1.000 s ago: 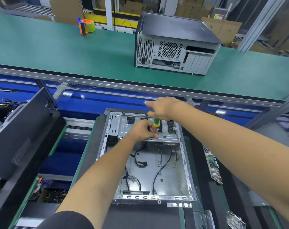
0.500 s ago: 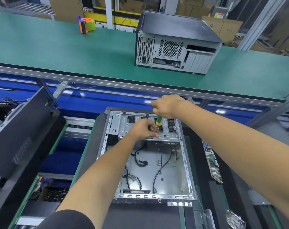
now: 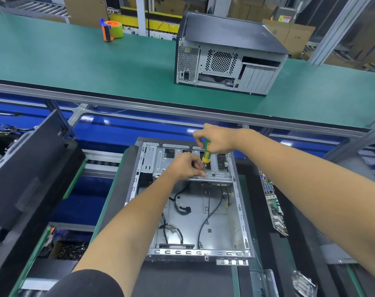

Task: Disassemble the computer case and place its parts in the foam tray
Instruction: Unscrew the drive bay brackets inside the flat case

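An open metal computer case (image 3: 240, 213) lies on its side in front of me, with black cables loose on its floor. My right hand (image 3: 216, 139) grips a green and yellow screwdriver (image 3: 206, 152) that points down at the drive cage (image 3: 158, 161) at the case's far end. Just below the handle, my left hand (image 3: 185, 166) pinches around the screwdriver's shaft on the cage's top bar. The tip and any screw are hidden by my fingers.
A second, closed computer case (image 3: 225, 54) stands on the green conveyor belt (image 3: 75, 67) beyond, with a tape dispenser (image 3: 110, 30) far left. A black panel (image 3: 26, 168) leans at my left. A motherboard (image 3: 272, 202) lies right of the case, and a bin of screws (image 3: 71, 250) sits lower left.
My right hand has lifted slightly and more of the green and yellow handle shows beneath it. My left hand stays at the shaft on the drive cage.
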### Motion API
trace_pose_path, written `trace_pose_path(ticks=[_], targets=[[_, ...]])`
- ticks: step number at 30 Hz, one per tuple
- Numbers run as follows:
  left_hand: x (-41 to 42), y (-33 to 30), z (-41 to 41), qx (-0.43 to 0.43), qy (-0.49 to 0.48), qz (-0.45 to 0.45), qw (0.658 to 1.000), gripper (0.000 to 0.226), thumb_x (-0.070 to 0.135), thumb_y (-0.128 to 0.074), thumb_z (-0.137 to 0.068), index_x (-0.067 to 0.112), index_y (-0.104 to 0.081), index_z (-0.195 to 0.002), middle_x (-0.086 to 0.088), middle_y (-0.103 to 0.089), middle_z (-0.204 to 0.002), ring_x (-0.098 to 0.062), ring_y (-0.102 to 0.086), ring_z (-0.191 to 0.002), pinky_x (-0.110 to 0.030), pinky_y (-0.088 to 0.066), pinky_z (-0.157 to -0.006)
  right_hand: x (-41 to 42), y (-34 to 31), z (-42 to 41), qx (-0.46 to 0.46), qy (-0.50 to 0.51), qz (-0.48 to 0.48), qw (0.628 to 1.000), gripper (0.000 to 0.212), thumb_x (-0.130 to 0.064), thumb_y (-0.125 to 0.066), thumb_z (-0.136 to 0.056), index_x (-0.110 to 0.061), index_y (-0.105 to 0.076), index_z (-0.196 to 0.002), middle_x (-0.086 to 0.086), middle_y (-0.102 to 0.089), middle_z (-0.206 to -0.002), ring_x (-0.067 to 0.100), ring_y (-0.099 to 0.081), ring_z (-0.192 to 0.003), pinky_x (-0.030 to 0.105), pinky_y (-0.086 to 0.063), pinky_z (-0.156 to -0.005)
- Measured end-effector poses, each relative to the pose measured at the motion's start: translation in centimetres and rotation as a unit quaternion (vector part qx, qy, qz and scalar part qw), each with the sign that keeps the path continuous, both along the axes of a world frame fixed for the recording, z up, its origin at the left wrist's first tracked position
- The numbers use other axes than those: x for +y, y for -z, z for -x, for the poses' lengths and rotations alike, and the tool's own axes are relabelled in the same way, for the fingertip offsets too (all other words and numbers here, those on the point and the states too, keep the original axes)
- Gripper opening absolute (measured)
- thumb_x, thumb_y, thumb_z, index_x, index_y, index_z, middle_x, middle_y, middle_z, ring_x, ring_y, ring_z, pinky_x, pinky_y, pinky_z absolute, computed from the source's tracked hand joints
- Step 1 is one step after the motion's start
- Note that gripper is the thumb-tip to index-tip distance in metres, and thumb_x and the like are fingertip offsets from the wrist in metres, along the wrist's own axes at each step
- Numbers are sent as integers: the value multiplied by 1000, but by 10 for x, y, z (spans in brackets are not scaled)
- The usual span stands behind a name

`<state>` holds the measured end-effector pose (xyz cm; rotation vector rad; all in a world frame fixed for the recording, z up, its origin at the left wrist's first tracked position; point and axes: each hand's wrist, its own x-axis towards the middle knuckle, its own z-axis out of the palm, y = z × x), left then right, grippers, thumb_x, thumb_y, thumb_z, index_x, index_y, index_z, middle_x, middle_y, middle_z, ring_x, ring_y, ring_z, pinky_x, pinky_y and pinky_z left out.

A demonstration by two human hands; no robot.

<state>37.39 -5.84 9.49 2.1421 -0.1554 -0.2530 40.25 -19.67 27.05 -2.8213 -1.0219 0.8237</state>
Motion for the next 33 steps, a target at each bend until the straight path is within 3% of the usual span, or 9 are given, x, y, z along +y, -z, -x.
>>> trace_pose_path(ticks=[5, 7, 10, 15, 19, 22, 25, 28, 33], targets=[[0, 0, 0, -5, 1, -2, 1000, 28, 23, -98, -65, 27, -70, -72, 9, -72, -73, -5, -70, -75, -18, -56, -76, 7, 1, 1, -164, -39, 140, 976, 29, -41, -36, -104, -25, -43, -127, 7, -58, -100, 31, -56, -88, 41, -41, -68], [0, -1, 1, -6, 1, -4, 1000, 28, 23, -98, -65, 25, -71, -71, 10, -71, -72, -9, -73, -82, -20, -56, -79, 11, 1, 1, -144, -46, 108, 983, 13, -30, -36, -102, -26, -43, -113, 1, -55, -92, 26, -51, -79, 37, -35, -63], [0, -1, 1, -15, -5, -5, 1000, 32, 21, -98, -64, 24, -66, -65, 2, -75, -76, -14, -74, -83, -26, -58, -78, 10, 2, 3, -73, -29, 42, 996, 22, -12, -50, -90, -23, -49, -109, -1, -44, -94, 20, -43, -68, 31, -27, -56], [0, 0, 1, -8, -6, -9, 1000, 29, 24, -98, -64, 13, -76, -81, -1, -76, -85, -14, -73, -83, -32, -59, -83, 14, -1, 1, -167, 3, 158, 973, 22, -43, -30, -106, -23, -39, -107, 2, -47, -88, 29, -50, -88, 39, -37, -70], [0, -1, 2, -12, -5, -7, 1000, 28, 22, -98, -65, 15, -75, -79, -3, -76, -84, -18, -73, -83, -37, -60, -84, 6, -4, -3, -76, -6, 85, 993, 8, -18, -44, -100, -22, -51, -98, 0, -48, -91, 26, -49, -82, 37, -37, -64], [0, -2, 2, -14, -4, -11, 1000, 29, 23, -98, -65, 11, -77, -82, -2, -76, -82, -18, -73, -82, -37, -60, -83, 2, -4, 0, -19, -4, 21, 1000, 22, 1, -54, -90, -18, -59, -99, 6, -40, -104, 30, -49, -91, 41, -45, -72], [0, -2, 3, -13, -4, -10, 1000, 27, 24, -98, -65, 17, -75, -78, 0, -74, -80, -16, -72, -80, -36, -60, -82, 4, -7, 3, -32, 16, 59, 998, 17, -20, -57, -97, -18, -51, -112, 7, -48, -104, 30, -53, -86, 47, -47, -75], [0, -2, 2, -9, -4, -12, 1000, 28, 25, -97, -66, 20, -74, -80, 0, -74, -81, -15, -72, -81, -34, -60, -84, 10, -9, 5, -117, 59, 140, 981, 27, -40, -35, -106, -16, -46, -103, 4, -49, -88, 24, -50, -77, 39, -37, -62], [1, -1, 1, -6, 4, -17, 1000, 29, 26, -96, -67, 15, -75, -83, 3, -74, -82, -11, -71, -80, -30, -60, -83, 23, 2, 0, -116, 137, 115, 977, 16, -20, -45, -103, -11, -59, -102, 2, -52, -77, 20, -54, -69, 38, -47, -67]])
